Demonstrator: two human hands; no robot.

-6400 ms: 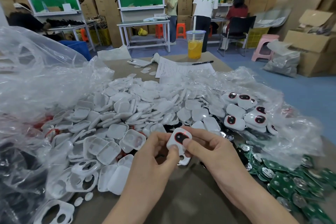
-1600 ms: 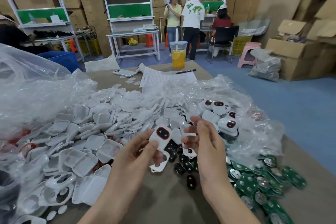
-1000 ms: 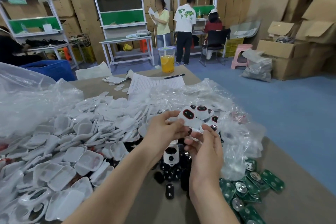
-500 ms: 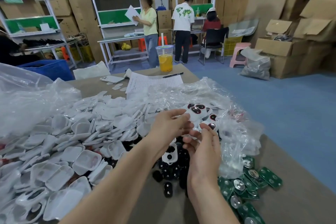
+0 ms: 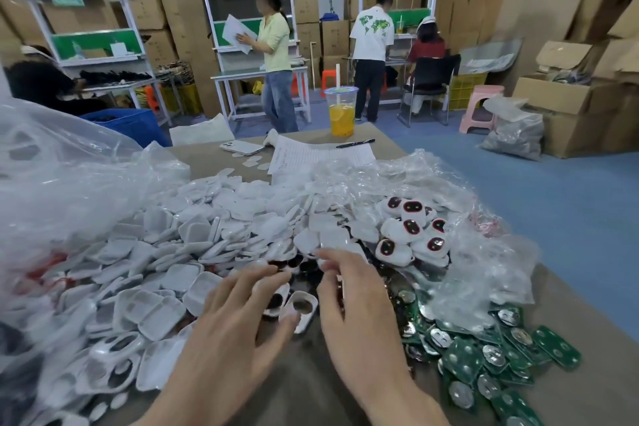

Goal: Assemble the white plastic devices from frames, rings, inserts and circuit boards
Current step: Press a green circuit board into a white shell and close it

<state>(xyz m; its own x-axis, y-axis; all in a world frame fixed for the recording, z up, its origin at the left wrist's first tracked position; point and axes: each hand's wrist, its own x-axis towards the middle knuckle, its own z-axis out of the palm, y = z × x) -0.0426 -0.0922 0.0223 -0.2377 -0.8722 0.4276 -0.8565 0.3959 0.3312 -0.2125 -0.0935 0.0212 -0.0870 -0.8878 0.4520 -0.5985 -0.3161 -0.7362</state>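
Note:
My left hand [image 5: 238,318] hovers low over the table with fingers spread, its thumb tip touching a white frame [image 5: 304,304] that lies among black inserts [image 5: 301,264]. My right hand [image 5: 359,301] is beside it, fingers curled down over the inserts; a thin white edge shows between two fingers, and what it holds is hidden. A heap of white shells [image 5: 207,235] fills the left. Finished white devices with dark red-rimmed faces [image 5: 411,228] sit on clear plastic at the right. Green circuit boards [image 5: 484,356] spread at the lower right.
A big clear plastic bag [image 5: 52,176] bulges at the left. Farther back on the brown table [image 5: 294,391] are a phone [image 5: 242,147], a paper sheet [image 5: 311,152], a pen [image 5: 355,143] and a cup of orange drink [image 5: 341,111]. People stand at benches behind.
Both hands have dropped back from the finished pile toward me. The assembled device my left hand carried is now on that pile, and the left fingers have spread over the frame.

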